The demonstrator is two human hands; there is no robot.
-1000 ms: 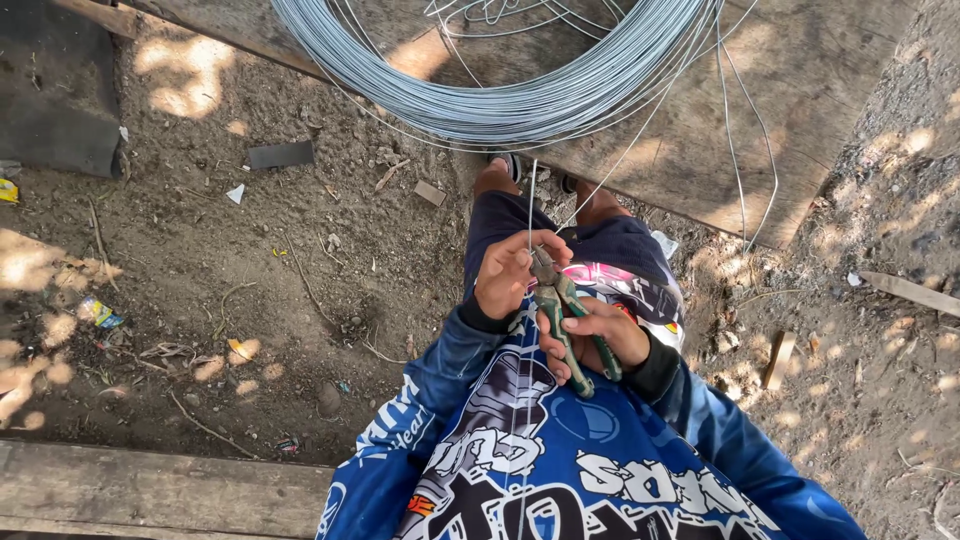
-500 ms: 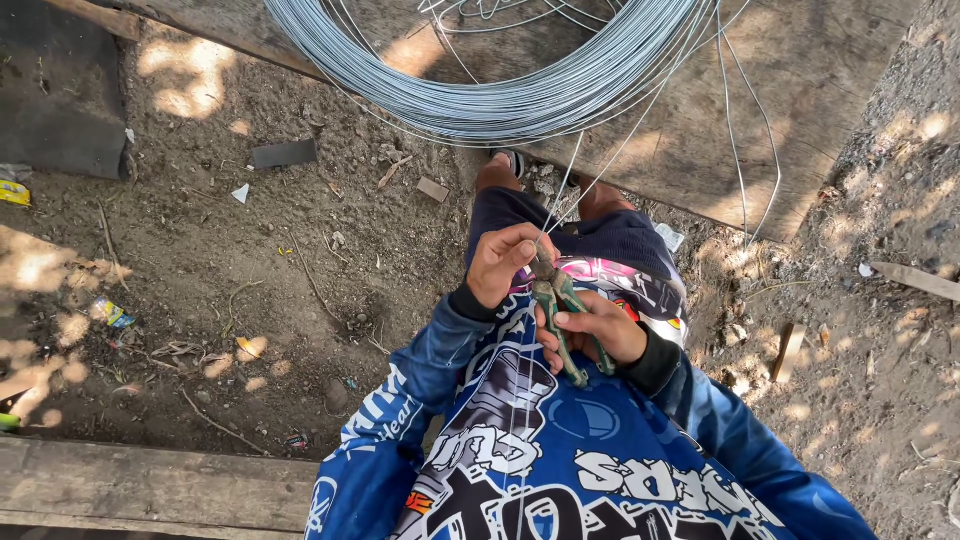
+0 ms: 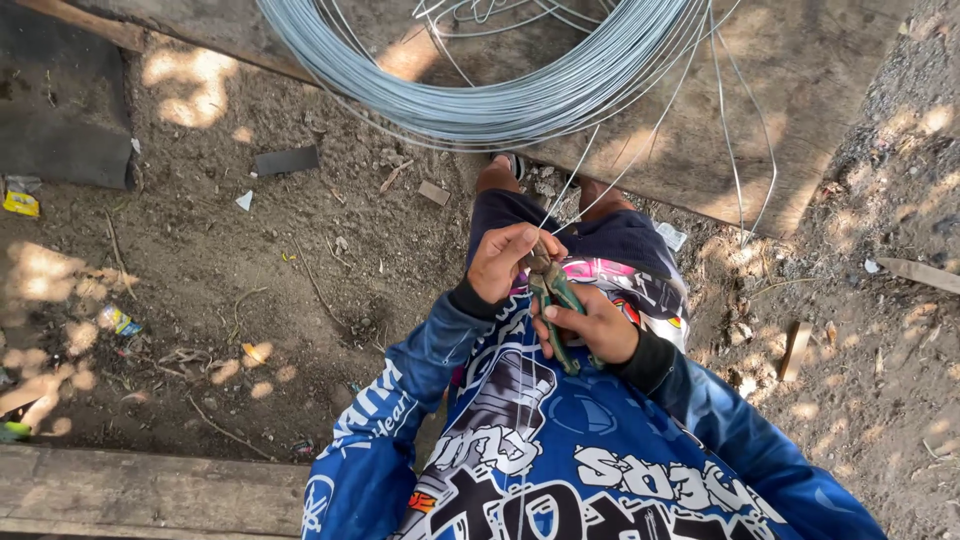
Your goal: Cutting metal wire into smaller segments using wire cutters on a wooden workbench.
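Green-handled metal pliers (image 3: 556,310) are gripped at centre by the right hand (image 3: 590,325), thin grey wire (image 3: 560,205) is pinched by the left hand (image 3: 510,262), fed from the large grey wire coil (image 3: 500,90) at 12 o'clock.

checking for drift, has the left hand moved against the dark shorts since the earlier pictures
No. The left hand pinches thin wire above the dark shorts, same as before.
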